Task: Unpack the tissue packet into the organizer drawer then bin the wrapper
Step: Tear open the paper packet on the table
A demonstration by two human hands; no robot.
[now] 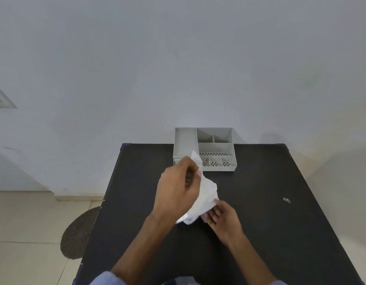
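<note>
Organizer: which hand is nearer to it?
Left. The left hand is raised right in front of the organizer, overlapping its front-left corner in view; the right hand sits lower, closer to the person.

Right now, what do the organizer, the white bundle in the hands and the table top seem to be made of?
The organizer: probably matte grey plastic, with thin moulded dividers and punched holes. The white bundle: soft tissue paper by its crumpled folds; whether clear wrapper covers part of it, I cannot tell. The table top: dark and matte, possibly laminate or painted board.
</note>
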